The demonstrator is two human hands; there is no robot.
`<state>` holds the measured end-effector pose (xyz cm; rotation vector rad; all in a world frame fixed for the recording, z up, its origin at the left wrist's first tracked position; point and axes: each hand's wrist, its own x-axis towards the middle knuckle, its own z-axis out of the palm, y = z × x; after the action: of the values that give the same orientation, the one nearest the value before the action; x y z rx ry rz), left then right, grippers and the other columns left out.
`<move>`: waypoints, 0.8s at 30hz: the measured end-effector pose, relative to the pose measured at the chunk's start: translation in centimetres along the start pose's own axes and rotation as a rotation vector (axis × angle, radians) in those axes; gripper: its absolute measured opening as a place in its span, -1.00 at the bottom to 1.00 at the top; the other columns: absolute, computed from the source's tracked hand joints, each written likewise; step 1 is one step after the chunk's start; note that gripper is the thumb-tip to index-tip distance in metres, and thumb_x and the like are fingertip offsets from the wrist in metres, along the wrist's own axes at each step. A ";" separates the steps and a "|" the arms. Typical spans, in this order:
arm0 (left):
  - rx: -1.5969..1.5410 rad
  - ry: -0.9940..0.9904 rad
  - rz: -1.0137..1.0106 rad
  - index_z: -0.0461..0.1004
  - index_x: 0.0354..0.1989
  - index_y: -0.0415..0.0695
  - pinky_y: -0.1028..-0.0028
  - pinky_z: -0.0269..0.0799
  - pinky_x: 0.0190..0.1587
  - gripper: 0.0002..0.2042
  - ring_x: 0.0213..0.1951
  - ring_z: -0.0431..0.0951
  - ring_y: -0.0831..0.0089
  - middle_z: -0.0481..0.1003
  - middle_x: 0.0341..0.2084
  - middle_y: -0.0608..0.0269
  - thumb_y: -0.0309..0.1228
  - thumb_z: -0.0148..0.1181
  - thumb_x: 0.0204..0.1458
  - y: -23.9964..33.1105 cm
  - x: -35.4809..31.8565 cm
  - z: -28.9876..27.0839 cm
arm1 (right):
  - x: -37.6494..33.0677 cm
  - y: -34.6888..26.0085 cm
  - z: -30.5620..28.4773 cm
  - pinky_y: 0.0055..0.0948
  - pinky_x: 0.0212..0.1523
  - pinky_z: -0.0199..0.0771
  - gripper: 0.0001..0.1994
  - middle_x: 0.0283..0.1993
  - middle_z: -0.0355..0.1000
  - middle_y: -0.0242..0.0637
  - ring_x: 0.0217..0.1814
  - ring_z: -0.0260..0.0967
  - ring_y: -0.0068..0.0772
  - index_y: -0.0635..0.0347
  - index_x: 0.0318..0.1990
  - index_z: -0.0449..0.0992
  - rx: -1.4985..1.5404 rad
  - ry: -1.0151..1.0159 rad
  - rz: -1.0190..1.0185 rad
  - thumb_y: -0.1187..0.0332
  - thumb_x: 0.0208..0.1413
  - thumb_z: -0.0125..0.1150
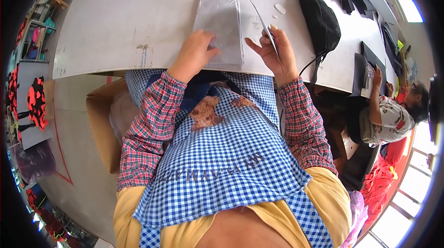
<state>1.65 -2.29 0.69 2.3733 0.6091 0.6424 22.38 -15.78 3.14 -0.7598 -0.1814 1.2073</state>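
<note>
On the white table lies a stack of clear plastic sleeves (217, 26), its near end close to the table's front edge. My left hand (196, 52) rests at the left side of this stack, with thumb and fingers apart and nothing visible between them. To the right of the stack, my right hand (277, 51) grips a thin whitish sheet (260, 14). The sheet is raised and seen almost edge-on, so its face is hidden. My right index finger or thumb points out to the left, away from the sheet.
Right of my hand lies a black mesh bag (319, 21) with straps. Small white pieces (280, 9) sit on the table (120, 26). At the far right a co-worker (393, 114) handles black pieces (365, 70). A cardboard box (102, 127) stands below, left of my lap.
</note>
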 end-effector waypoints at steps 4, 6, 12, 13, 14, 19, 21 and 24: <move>0.002 -0.044 -0.082 0.56 -0.22 -0.28 0.22 0.47 -0.13 -0.77 -0.24 0.55 0.01 0.51 -0.31 -0.04 -0.45 0.28 -0.05 -0.4 0.5 0.0 | -1.8 0.9 1.0 0.23 0.28 0.25 -0.89 -0.30 0.45 -0.39 -0.30 0.39 -0.56 0.16 -0.26 0.44 0.048 -0.056 0.068 0.34 0.22 0.05; -0.005 -0.037 -0.049 0.54 -0.21 -0.28 0.26 0.46 -0.16 -0.81 -0.25 0.55 0.06 0.51 -0.32 -0.02 -0.49 0.21 -0.01 -0.8 0.7 0.1 | -2.3 1.3 2.0 0.32 0.31 0.16 -0.92 -0.38 0.44 -0.45 -0.43 0.35 -0.67 0.11 -0.33 0.44 0.028 -0.044 0.108 0.36 0.18 0.09; -0.006 -0.041 -0.088 0.57 -0.25 -0.23 0.19 0.48 -0.16 -0.84 -0.26 0.56 -0.01 0.54 -0.31 -0.05 -0.47 0.14 0.03 -0.7 1.3 0.0 | -2.4 3.0 2.3 0.10 0.23 0.35 -0.80 -0.28 0.50 -0.29 -0.34 0.46 -0.47 0.21 -0.16 0.45 -0.037 -0.064 0.270 0.28 0.21 0.08; -0.005 -0.041 -0.086 0.57 -0.25 -0.23 0.19 0.48 -0.16 -0.84 -0.26 0.56 -0.01 0.54 -0.31 -0.05 -0.47 0.14 0.03 -0.7 1.3 0.1 | -2.3 3.4 2.3 -0.05 0.18 0.45 -0.73 -0.23 0.52 -0.22 -0.29 0.51 -0.38 0.25 -0.07 0.45 -0.119 -0.008 0.309 0.24 0.21 0.09; -0.036 -0.040 -0.082 0.57 -0.25 -0.24 0.18 0.47 -0.17 -0.84 -0.26 0.56 -0.02 0.54 -0.31 -0.06 -0.47 0.13 0.03 -0.9 1.2 0.3 | -2.2 3.8 2.3 -0.51 -0.23 0.54 -0.71 -0.29 0.52 -0.29 -0.33 0.50 -0.48 0.23 -0.11 0.50 -0.167 0.011 0.343 0.21 0.15 0.18; -0.066 -0.015 -0.029 0.55 -0.26 -0.27 0.18 0.46 -0.18 -0.83 -0.26 0.54 -0.05 0.53 -0.32 -0.11 -0.49 0.13 0.00 -2.0 0.9 0.7 | -2.4 4.1 3.4 -0.54 -0.23 0.50 -0.80 -0.28 0.50 -0.39 -0.32 0.46 -0.57 0.14 -0.19 0.51 -0.237 0.080 0.160 0.23 0.17 0.17; -0.134 0.004 0.019 0.54 -0.25 -0.28 0.19 0.46 -0.20 -0.82 -0.28 0.54 -0.03 0.53 -0.31 -0.12 -0.48 0.14 -0.02 -1.7 1.2 0.2 | -2.0 3.7 3.3 -0.56 -0.22 0.49 -0.82 -0.28 0.49 -0.42 -0.30 0.45 -0.59 0.12 -0.22 0.52 -0.240 0.094 0.100 0.24 0.17 0.16; -0.333 -0.006 -0.032 0.54 -0.24 -0.26 0.17 0.46 -0.18 -0.78 -0.26 0.54 0.01 0.54 -0.36 -0.08 -0.42 0.20 -0.04 0.5 1.0 -1.2 | -0.9 4.1 2.0 -0.59 -0.21 0.45 -0.88 -0.30 0.45 -0.50 -0.28 0.40 -0.64 0.08 -0.26 0.54 -0.303 0.140 0.018 0.29 0.20 0.13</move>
<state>1.92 -1.56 2.14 2.0511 0.4942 0.6664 17.92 -15.12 2.33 -1.1089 -0.2454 1.1518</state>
